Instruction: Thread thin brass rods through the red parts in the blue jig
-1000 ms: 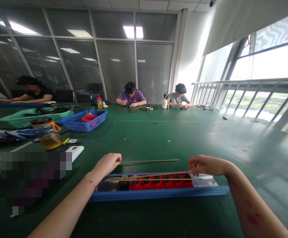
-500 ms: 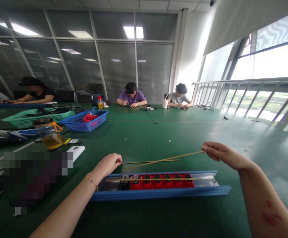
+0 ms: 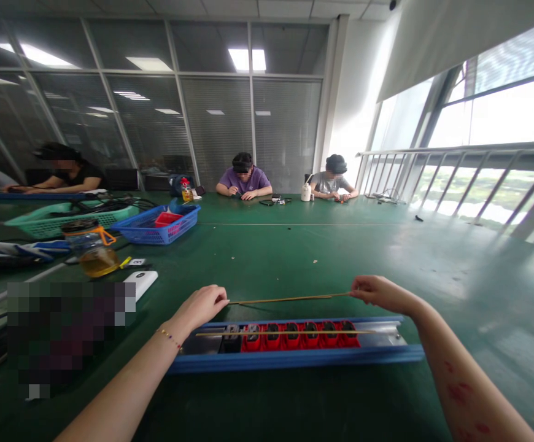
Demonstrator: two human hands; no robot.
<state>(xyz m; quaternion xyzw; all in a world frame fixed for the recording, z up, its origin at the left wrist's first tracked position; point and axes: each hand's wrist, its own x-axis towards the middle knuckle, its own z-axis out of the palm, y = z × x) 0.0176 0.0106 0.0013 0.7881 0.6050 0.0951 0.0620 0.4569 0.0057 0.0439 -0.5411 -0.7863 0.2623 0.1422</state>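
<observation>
One thin brass rod (image 3: 285, 333) already lies across the red sockets (image 3: 301, 336) in my blue housing (image 3: 294, 358); my right hand (image 3: 377, 291) pinches a second rod (image 3: 290, 299) just behind it, left hand (image 3: 202, 306) loosely curled at its other end.

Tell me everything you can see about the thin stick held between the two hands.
The stick is thin, straight and tan, wood or bamboo by its look. It lies nearly level just beyond the blue tray. The right hand pinches its right end; the left hand meets its left end. Whether it rests on the table is unclear.
</observation>
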